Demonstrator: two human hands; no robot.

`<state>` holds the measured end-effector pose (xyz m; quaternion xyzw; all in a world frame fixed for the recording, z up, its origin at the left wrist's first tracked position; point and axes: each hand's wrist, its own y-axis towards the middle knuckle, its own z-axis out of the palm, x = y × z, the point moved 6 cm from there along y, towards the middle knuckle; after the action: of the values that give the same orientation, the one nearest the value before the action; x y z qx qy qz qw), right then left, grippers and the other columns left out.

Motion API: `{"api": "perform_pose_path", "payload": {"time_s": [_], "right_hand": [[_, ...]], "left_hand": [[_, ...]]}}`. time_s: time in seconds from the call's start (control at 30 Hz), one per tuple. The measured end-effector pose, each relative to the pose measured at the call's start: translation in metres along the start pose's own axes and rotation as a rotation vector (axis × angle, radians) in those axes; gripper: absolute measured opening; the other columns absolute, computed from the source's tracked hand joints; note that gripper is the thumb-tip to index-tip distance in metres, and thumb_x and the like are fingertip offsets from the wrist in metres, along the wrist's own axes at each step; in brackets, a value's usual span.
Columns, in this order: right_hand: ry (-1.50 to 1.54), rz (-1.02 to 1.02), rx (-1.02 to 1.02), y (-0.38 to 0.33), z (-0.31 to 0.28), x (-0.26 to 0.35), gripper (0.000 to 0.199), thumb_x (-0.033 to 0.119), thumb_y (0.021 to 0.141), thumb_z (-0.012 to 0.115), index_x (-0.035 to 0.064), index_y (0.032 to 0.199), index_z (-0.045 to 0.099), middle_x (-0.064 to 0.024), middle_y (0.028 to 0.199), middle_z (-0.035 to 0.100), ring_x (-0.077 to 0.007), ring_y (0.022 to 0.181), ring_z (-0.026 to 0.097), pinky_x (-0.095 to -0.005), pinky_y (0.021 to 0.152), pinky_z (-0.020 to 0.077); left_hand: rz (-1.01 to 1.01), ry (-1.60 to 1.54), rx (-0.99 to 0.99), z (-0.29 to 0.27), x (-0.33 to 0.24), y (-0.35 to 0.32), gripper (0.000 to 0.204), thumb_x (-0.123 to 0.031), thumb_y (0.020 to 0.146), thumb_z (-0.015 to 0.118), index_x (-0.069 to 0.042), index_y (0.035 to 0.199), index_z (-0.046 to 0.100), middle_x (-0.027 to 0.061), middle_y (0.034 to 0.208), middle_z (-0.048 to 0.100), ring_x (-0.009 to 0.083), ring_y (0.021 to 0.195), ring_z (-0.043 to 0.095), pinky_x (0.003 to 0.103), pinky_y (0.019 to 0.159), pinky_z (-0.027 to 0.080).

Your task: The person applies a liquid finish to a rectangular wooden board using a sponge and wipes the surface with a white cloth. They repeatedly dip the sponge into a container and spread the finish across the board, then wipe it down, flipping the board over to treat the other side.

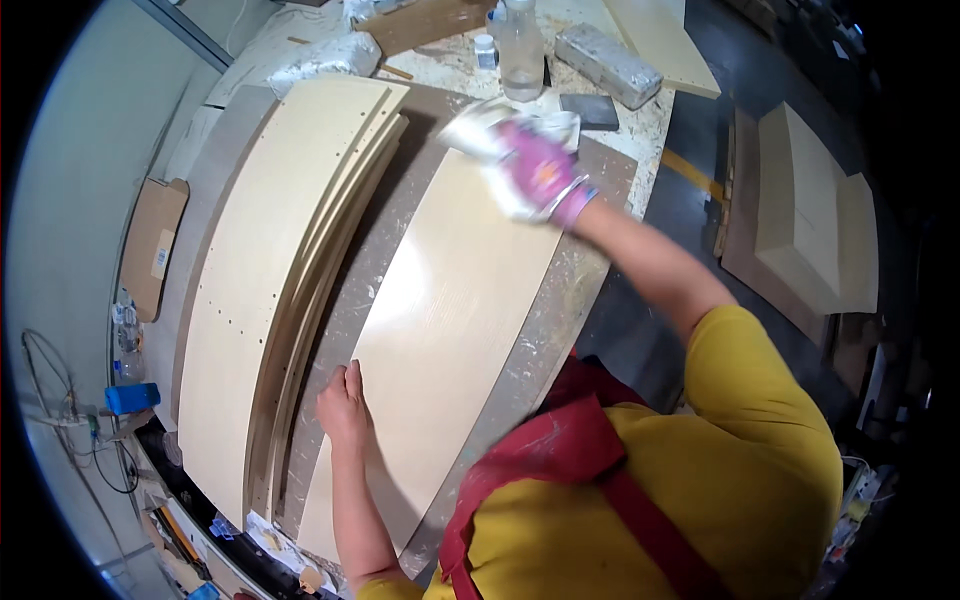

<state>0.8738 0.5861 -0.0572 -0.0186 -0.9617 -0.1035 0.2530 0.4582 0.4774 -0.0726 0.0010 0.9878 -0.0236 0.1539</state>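
A long pale wooden board [450,290] lies flat and slanted on the worktable in front of me. My left hand [345,402], bare, grips the board's left edge with its fingers close together. At the board's far end is my right hand [543,172] in a pink and white glove, blurred by motion. It is closed on a white cloth [480,130], which is bunched over the far edge. To the left rises a stack of similar boards [265,240] with small drilled holes.
Beyond the board stand a clear bottle [521,55], a small white jar [485,50], a dark flat block [590,112] and a wrapped grey block [608,65]. Far left lies a cardboard piece [155,245]. More panels [800,200] are stacked past the worktable's right edge [640,180].
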Motion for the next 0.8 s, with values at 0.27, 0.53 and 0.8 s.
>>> {"api": "perform_pose_path", "payload": {"time_s": [0.27,0.53,0.8], "right_hand": [[0.211,-0.181,0.133,-0.023,0.108,0.094,0.025,0.023,0.088,0.049,0.0061,0.101,0.063,-0.0129,0.094,0.067,-0.0319,0.091,0.065,-0.0503,0.090,0.0468],[0.027,-0.103,0.021,0.053,0.028,0.003,0.022,0.020,0.085,0.053,0.0058,0.098,0.064,-0.0184,0.088,0.067,-0.0306,0.087,0.067,-0.0433,0.077,0.0511],[-0.124,-0.058,0.080,0.059,0.053,-0.051,0.022,0.018,0.084,0.053,0.0104,0.101,0.065,-0.0164,0.095,0.068,-0.0327,0.081,0.066,-0.0431,0.070,0.0521]], "left_hand": [[-0.032,0.026,0.015,0.022,0.015,-0.003,0.048,-0.043,0.097,0.042,-0.003,0.079,0.062,0.0228,0.069,0.061,0.0431,0.065,0.059,0.049,0.058,0.045],[-0.057,-0.065,0.053,0.032,0.013,0.001,0.045,-0.041,0.097,0.044,-0.003,0.088,0.066,0.0240,0.075,0.062,0.0432,0.070,0.061,0.049,0.061,0.046],[-0.047,-0.046,0.067,0.032,0.010,0.004,0.045,-0.040,0.097,0.045,-0.002,0.090,0.067,0.0251,0.077,0.063,0.0437,0.075,0.061,0.049,0.064,0.046]]}}
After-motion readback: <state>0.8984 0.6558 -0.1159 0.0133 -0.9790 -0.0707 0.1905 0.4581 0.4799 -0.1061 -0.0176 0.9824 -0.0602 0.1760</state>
